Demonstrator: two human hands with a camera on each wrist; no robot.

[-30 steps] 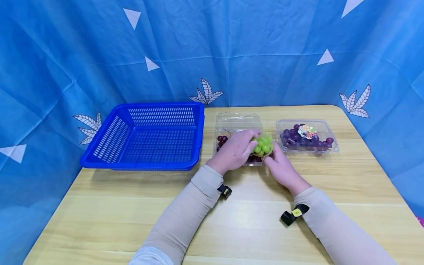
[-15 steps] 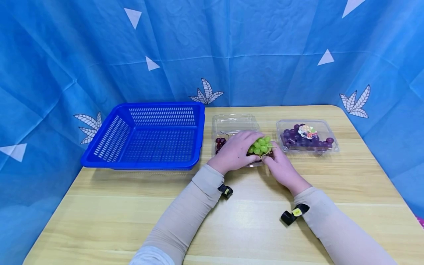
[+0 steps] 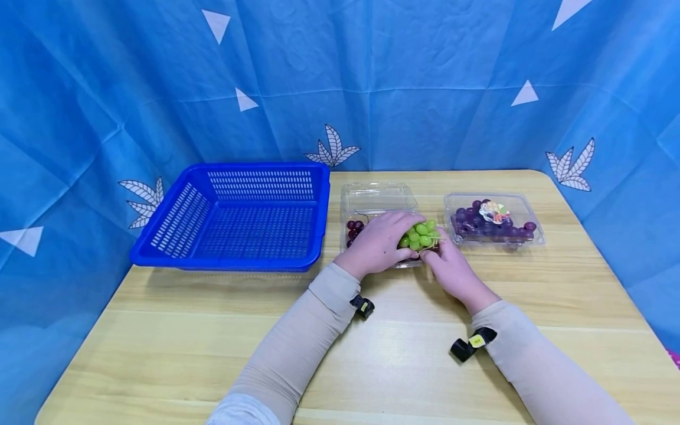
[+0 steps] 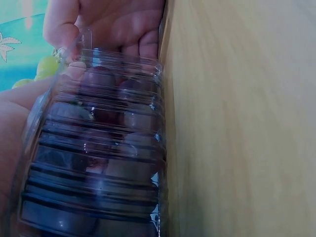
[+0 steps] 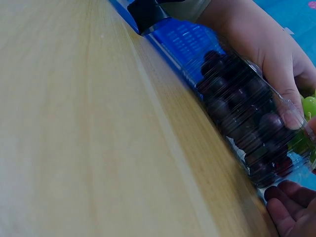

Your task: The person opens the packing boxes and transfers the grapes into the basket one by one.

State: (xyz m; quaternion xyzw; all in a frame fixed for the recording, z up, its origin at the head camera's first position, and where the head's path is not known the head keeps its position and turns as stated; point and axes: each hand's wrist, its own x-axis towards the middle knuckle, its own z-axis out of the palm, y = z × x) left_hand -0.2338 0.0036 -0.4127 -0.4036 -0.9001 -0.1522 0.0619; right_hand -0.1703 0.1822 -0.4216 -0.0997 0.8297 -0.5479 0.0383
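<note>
While the left hand (image 3: pixel 377 241) is bending over the open clear container (image 4: pixel 98 158), its thumb and fingers are curving around the bunch of green grapes (image 3: pixel 421 236) and holding it at the right part of this container, between the two hands. The right hand (image 3: pixel 454 270) is resting at the container's right end, with its thumb lying close to the grape stem; whether it is pinching anything, I cannot tell. Dark red grapes (image 3: pixel 358 225) are lying inside the container and showing at its left end and through its ribbed wall, and the transparent lid (image 3: pixel 378 195) is lying open on the far side. To the right, a closed clear box (image 3: pixel 517 208) is holding purple grapes (image 3: pixel 475 225) under a colourful label (image 3: pixel 494 212). On the left, a blue basket (image 3: pixel 223 264) is standing on the wooden table (image 3: pixel 404 366), and a blue curtain (image 3: pixel 414 47) is hanging behind.
</note>
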